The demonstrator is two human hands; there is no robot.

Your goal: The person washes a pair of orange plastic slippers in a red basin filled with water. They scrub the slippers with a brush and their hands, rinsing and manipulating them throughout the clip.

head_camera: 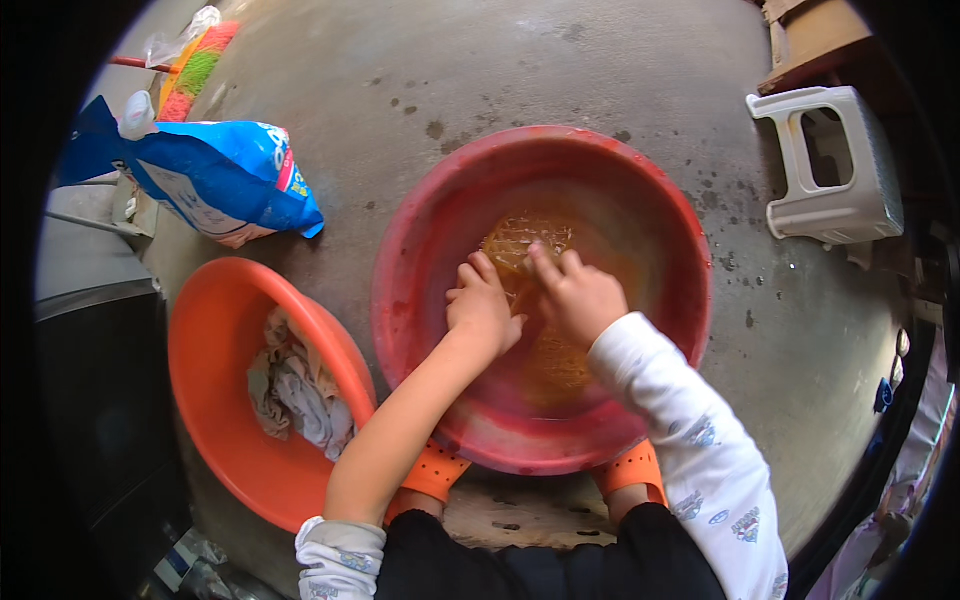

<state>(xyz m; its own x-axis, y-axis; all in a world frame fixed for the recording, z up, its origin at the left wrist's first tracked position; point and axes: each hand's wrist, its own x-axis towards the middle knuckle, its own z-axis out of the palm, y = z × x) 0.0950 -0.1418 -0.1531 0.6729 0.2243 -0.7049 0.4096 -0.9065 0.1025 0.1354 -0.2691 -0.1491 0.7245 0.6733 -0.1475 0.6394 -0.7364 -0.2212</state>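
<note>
A red plastic basin (540, 450) stands on the floor in front of me, with shallow, cloudy water in it. Inside it lies an amber, translucent ridged board, apparently a washboard (559, 360), partly under water. My left hand (484, 304) curls over the board's left side, fingers bent and thumb spread towards me. On the upper middle of the board rests my right hand (581, 292), index finger stretched forward. Whether anything small sits under its fingers is hidden. The right sleeve reaches near the wrist; the left is pushed up to the elbow.
An orange basin (217, 442) with crumpled cloths (300, 390) tilts at my left. Beyond it stands a blue detergent bag (225, 180), near a colourful brush head (196, 71). A white plastic stool (840, 165) lies on its side at right. My orange clogs (435, 469) flank the red basin.
</note>
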